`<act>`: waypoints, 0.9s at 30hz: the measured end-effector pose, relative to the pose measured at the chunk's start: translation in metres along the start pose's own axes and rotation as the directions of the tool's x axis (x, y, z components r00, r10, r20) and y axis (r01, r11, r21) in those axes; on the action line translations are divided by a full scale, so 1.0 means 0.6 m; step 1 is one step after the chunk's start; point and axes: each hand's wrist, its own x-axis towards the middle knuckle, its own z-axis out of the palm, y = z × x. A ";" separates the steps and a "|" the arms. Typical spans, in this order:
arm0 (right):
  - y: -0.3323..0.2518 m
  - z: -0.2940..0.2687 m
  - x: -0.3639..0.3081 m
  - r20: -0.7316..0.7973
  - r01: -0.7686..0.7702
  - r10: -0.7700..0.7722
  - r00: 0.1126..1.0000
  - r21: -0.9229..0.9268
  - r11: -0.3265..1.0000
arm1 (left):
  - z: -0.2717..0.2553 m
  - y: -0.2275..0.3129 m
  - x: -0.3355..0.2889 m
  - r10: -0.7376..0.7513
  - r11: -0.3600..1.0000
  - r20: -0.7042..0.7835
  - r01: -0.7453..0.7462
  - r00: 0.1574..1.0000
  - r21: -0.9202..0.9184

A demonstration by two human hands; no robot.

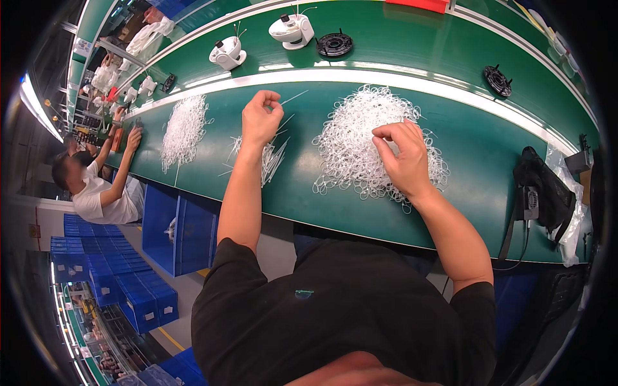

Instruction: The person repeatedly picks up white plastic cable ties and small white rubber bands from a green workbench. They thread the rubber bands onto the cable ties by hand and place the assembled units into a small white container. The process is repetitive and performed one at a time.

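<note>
My left hand (261, 119) is raised above the green bench, its thumb and fingers pinched on a thin white cable tie (295, 97) that sticks out to the right. Below that hand lies a loose bunch of straight white cable ties (273, 162), partly hidden by my forearm. Over a large heap of looped white cable ties (354, 151), my right hand (405, 154) hovers or rests; which one I cannot tell. Its thumb and forefinger come together in a pinch, and anything between them is lost against the white heap.
Another heap of white ties (185, 132) lies at left, near a seated person (103, 193). White devices (291, 31) and black round bases (335, 44) stand on the strip beyond the bench. A black mesh bag (544, 193) lies at right; blue crates (145, 296) stand on the floor.
</note>
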 end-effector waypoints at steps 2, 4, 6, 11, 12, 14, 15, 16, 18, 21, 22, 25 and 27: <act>0.001 0.001 0.000 0.000 0.002 -0.002 1.000 0.003 1.000 | -0.003 0.002 0.000 -0.007 0.998 -0.036 0.004 0.999 -0.070; 0.000 0.001 0.000 0.000 0.002 -0.002 1.000 0.010 1.000 | -0.008 0.007 0.001 -0.018 0.968 -0.053 0.004 0.998 -0.250; -0.001 -0.003 0.001 -0.002 -0.002 0.002 1.000 0.012 1.000 | -0.011 0.024 0.001 0.001 0.901 -0.029 -0.014 1.000 -0.433; -0.017 -0.003 0.003 0.023 -0.142 0.142 0.990 0.293 0.945 | -0.005 0.125 -0.053 0.145 0.769 0.152 -0.014 0.978 -0.639; -0.019 -0.005 0.003 0.037 -0.184 0.183 0.982 0.372 0.910 | 0.005 0.143 -0.068 0.184 0.764 0.189 -0.019 0.964 -0.644; -0.012 -0.006 0.000 0.069 -0.217 0.211 0.975 0.492 0.843 | 0.029 0.163 -0.088 0.307 0.813 0.237 -0.124 0.922 -0.569; -0.008 -0.002 -0.001 0.070 -0.236 0.238 0.969 0.555 0.798 | 0.038 0.176 -0.094 0.355 0.835 0.264 -0.178 0.897 -0.520; -0.005 -0.001 -0.003 0.072 -0.251 0.264 0.962 0.615 0.748 | 0.047 0.187 -0.099 0.400 0.851 0.292 -0.234 0.869 -0.471; -0.002 -0.002 -0.003 0.011 -0.215 0.262 0.965 0.605 0.767 | 0.061 0.197 -0.099 0.446 0.841 0.295 -0.282 0.845 -0.462; -0.001 -0.009 0.000 -0.088 -0.120 0.200 0.976 0.548 0.828 | 0.093 0.215 -0.106 0.248 0.750 0.251 -0.022 0.936 -0.661; -0.003 -0.009 0.001 -0.141 -0.063 0.157 0.978 0.516 0.854 | 0.100 0.218 -0.107 0.126 0.658 0.250 0.108 0.960 -0.745; -0.006 -0.010 0.008 -0.228 0.048 0.038 0.973 0.361 0.931 | 0.108 0.210 -0.104 0.079 0.496 0.501 0.402 0.862 -0.770; -0.005 -0.009 0.009 -0.229 0.073 -0.007 0.973 0.281 0.957 | 0.120 0.199 -0.111 0.113 0.344 0.589 0.525 0.800 -0.779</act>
